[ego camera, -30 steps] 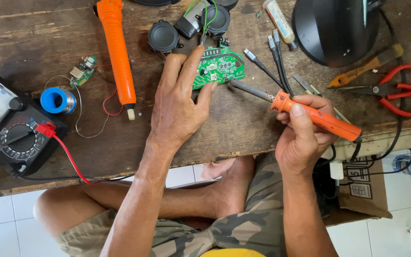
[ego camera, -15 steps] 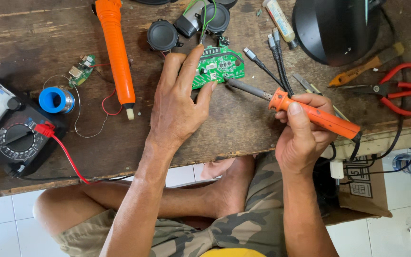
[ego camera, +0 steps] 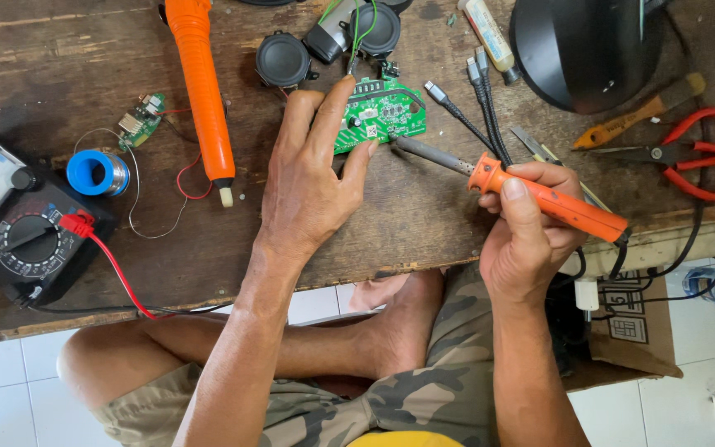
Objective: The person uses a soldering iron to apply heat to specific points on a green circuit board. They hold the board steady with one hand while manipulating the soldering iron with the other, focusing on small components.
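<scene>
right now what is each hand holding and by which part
The right hand grips an orange soldering iron around its handle. The left hand pins the green circuit board by its left edge, fingers on top, thumb at its lower edge.

Brown cardboard box (ego camera: 635, 331) under the table's (ego camera: 424, 223) right edge
</scene>
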